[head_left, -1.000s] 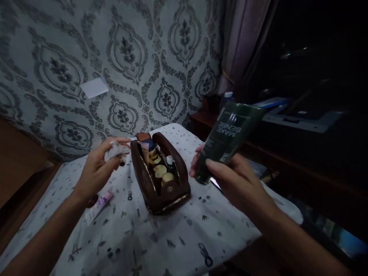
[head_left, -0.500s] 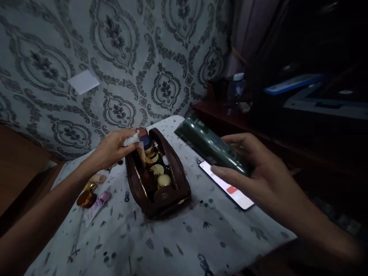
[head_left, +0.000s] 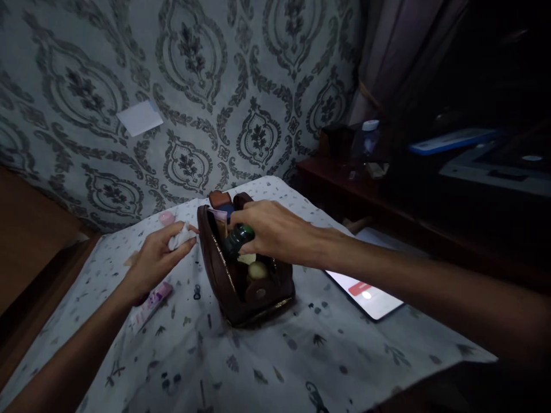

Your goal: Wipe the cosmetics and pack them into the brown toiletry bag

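My right hand (head_left: pixel 269 229) reaches over the open brown zippered bag (head_left: pixel 213 261), its fingers closed on a glossy dark green bottle (head_left: pixel 238 238). Only one end of the bottle shows; the rest is hidden in the bag. Inside the bag are also a round cream-coloured lid (head_left: pixel 257 271), a dark blue lid (head_left: pixel 227 211) and a pale pink tube or packet (head_left: pixel 218 214). Left of the bag, my left hand (head_left: pixel 161 252) pinches a crumpled white tissue (head_left: pixel 181 236). Below that hand lies a pink and white tube (head_left: pixel 152 304).
A lit phone (head_left: pixel 365 295) lies right of the bag, partly under my right forearm. A small pink round item (head_left: pixel 166 217) sits behind my left hand. On the dark red side table (head_left: pixel 318 169) stands a clear plastic bottle (head_left: pixel 365 140). Patterned cloth (head_left: pixel 258 355) covers the surface.
My right hand has moved left from above the phone into the bag with the green bottle. My left hand has drawn back from the bag's rim, still with the tissue.
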Tool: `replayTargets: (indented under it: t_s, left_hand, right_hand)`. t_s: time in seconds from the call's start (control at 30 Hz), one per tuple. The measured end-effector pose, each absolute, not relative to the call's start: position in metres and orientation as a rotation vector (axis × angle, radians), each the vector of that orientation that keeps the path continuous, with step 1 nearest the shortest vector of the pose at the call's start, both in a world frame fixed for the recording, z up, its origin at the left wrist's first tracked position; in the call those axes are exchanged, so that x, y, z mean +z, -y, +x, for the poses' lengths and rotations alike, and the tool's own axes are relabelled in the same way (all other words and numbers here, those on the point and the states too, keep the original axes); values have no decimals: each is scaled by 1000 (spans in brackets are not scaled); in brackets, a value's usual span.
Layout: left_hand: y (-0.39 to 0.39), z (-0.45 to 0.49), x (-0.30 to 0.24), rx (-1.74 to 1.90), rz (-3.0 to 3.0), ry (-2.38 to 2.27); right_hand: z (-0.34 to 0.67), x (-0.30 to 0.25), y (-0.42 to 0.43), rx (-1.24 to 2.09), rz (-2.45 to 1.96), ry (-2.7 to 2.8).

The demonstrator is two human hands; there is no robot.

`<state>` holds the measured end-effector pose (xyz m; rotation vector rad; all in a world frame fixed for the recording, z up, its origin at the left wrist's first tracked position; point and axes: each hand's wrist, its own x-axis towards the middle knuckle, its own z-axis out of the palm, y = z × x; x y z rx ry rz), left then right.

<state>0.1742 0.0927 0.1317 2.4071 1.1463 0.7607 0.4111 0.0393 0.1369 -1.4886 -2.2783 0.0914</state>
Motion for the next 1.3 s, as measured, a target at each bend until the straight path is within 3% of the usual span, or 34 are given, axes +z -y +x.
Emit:
replayTargets:
  t_s: [0.43, 1.03, 1.3]
  left_hand:
    - [-88, 132, 100, 741, 2352, -1210]
    - [-78, 113, 63, 597, 2264, -1234]
    - [-72, 111, 57, 469, 2244, -1203]
  right_hand:
    - [371, 126, -69, -68, -1498, 2431]
    - [381, 114, -83, 178, -1651, 2267]
    - [373, 109, -91, -11, -1475, 2396]
